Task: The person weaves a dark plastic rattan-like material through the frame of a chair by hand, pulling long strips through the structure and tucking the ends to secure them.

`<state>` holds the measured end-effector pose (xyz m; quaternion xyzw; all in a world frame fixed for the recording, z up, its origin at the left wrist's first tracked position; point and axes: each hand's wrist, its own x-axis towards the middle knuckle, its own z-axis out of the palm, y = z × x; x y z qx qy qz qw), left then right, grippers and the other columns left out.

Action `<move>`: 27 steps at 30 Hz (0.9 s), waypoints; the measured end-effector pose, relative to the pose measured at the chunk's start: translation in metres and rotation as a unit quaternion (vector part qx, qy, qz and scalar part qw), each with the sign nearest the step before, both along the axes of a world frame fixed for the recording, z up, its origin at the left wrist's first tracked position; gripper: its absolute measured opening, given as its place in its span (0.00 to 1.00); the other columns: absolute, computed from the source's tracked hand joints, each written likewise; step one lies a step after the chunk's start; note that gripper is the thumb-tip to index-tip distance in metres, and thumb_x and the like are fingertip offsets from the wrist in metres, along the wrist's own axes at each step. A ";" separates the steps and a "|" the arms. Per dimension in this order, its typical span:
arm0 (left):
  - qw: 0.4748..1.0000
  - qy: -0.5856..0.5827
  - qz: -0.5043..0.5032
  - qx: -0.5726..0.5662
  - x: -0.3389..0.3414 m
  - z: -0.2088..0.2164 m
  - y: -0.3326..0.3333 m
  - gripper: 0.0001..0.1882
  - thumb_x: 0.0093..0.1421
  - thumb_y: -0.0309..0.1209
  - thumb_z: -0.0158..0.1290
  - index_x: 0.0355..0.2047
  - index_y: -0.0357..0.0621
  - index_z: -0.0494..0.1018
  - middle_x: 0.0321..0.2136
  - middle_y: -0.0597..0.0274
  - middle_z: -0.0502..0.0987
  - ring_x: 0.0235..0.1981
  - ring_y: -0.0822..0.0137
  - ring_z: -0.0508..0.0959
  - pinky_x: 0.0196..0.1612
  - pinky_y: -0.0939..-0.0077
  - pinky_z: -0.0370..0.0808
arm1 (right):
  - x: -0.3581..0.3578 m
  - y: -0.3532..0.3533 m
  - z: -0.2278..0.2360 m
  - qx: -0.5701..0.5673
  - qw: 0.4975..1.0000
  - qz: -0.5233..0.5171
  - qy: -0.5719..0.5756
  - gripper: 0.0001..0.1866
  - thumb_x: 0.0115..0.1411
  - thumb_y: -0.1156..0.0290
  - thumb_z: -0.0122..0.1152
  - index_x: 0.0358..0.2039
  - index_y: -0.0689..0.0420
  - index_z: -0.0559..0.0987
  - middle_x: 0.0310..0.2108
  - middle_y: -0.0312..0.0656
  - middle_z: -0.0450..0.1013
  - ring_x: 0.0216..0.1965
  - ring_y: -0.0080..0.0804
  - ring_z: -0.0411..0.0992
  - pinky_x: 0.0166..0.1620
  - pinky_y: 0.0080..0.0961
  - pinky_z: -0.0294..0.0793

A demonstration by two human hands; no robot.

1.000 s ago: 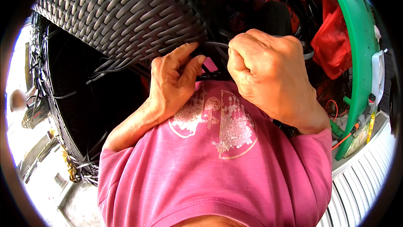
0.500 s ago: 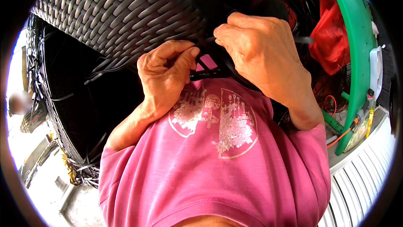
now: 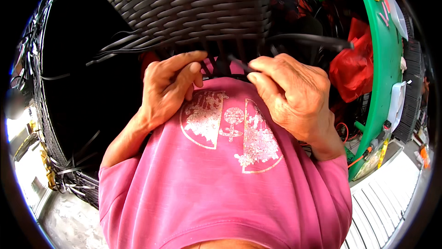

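Ahead of me is a dark grey woven wicker panel (image 3: 193, 7) of flat plastic strips, its lower edge just above my hands. My right hand (image 3: 297, 97) pinches a thin black strip (image 3: 238, 62) between thumb and forefinger, one end pointing left toward the frame. My left hand (image 3: 168, 85) is beside the panel's lower edge, thumb and forefinger slightly apart, the other fingers curled; nothing shows between them. Dark bars of the frame (image 3: 223, 67) stand between the hands, close to my pink shirt. Loose strip ends (image 3: 115, 49) stick out at the panel's left.
A large coil of black strips (image 3: 43, 111) stands on the left. To the right are a green plastic table or stool top on its side (image 3: 384, 78), a red plastic bag (image 3: 352, 65) and a white slatted surface (image 3: 377, 207). Another black strip (image 3: 317, 40) juts above my right hand.
Both hands have come down toward me, the right one the most. The woven panel has shifted right in view. Left thumb and forefinger, close together at the edge before, are now apart.
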<state>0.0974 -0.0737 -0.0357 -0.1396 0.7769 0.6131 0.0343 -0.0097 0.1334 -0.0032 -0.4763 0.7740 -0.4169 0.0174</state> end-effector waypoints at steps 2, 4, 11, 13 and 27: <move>0.998 0.031 -0.045 -0.026 -0.003 -0.008 0.001 0.14 0.64 0.23 0.49 0.49 0.31 0.73 0.17 0.57 0.74 0.18 0.75 0.73 0.25 0.78 0.73 | 0.001 0.003 -0.002 0.106 0.991 0.010 0.086 0.08 0.48 0.85 0.64 0.30 0.63 0.77 0.23 0.42 0.72 0.21 0.33 0.73 0.22 0.27 0.70; 0.995 0.059 -0.070 -0.034 -0.005 -0.013 0.002 0.16 0.64 0.21 0.48 0.52 0.32 0.71 0.17 0.57 0.73 0.18 0.75 0.72 0.25 0.78 0.72 | 0.001 -0.004 -0.003 0.190 0.976 0.009 0.110 0.08 0.48 0.84 0.63 0.30 0.62 0.76 0.22 0.42 0.70 0.21 0.35 0.73 0.22 0.28 0.70; 0.989 0.058 -0.104 -0.093 -0.021 -0.022 0.007 0.14 0.55 0.23 0.55 0.43 0.31 0.71 0.21 0.41 0.74 0.24 0.44 0.76 0.24 0.62 0.71 | 0.005 -0.027 -0.038 0.125 0.984 -0.001 0.124 0.07 0.48 0.80 0.59 0.29 0.61 0.74 0.24 0.41 0.68 0.24 0.35 0.73 0.24 0.28 0.72; 0.984 0.093 -0.092 -0.117 -0.022 -0.026 0.007 0.12 0.55 0.22 0.55 0.40 0.32 0.72 0.21 0.43 0.74 0.22 0.45 0.77 0.24 0.61 0.71 | 0.006 -0.025 -0.043 0.108 0.988 0.008 0.108 0.07 0.48 0.80 0.59 0.30 0.61 0.74 0.28 0.42 0.70 0.26 0.35 0.74 0.26 0.27 0.74; 0.984 0.153 -0.004 -0.091 0.020 -0.007 -0.017 0.09 0.61 0.18 0.50 0.41 0.32 0.75 0.20 0.55 0.77 0.19 0.70 0.78 0.23 0.79 0.73 | 0.013 -0.044 -0.036 -0.034 0.994 0.082 -0.056 0.12 0.50 0.79 0.69 0.36 0.64 0.80 0.30 0.48 0.77 0.27 0.36 0.77 0.28 0.23 0.76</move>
